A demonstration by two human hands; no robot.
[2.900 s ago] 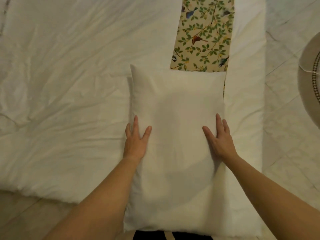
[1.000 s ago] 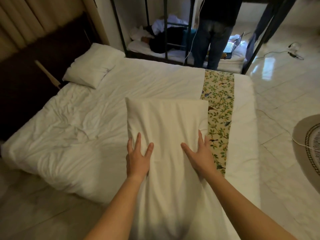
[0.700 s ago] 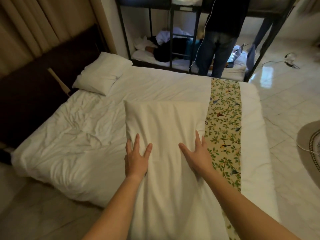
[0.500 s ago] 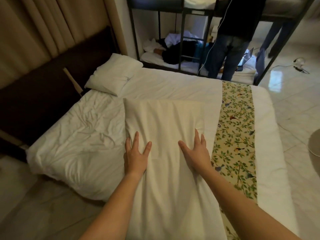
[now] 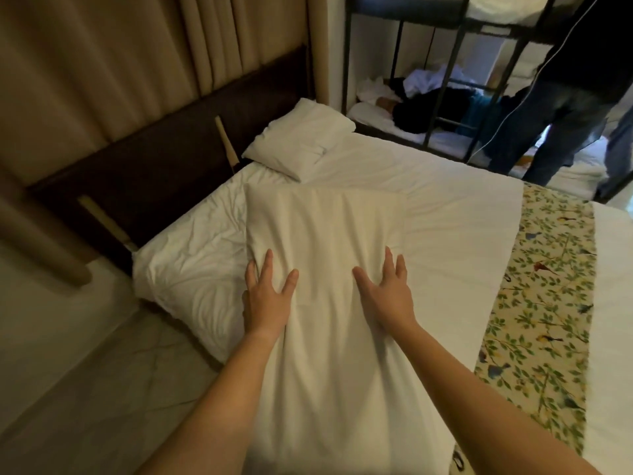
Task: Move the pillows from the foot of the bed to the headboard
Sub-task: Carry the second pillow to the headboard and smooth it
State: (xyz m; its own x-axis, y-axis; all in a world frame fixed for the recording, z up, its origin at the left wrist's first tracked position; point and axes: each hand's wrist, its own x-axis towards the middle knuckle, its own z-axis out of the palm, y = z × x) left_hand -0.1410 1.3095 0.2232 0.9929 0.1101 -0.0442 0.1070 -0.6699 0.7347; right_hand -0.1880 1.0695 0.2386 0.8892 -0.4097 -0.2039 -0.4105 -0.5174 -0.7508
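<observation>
The pillow point(image 5: 325, 269), soft, light and floppy, hangs between the left hand point(image 5: 265, 298) and right hand point(image 5: 388, 293), both clamping its sides with spread fingers; grip mid-sides to limit sagging.

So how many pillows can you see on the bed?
2. One pillow lies at the far corner by the dark headboard. The other pillow is held between the left hand and right hand. More could be out of view.
</observation>
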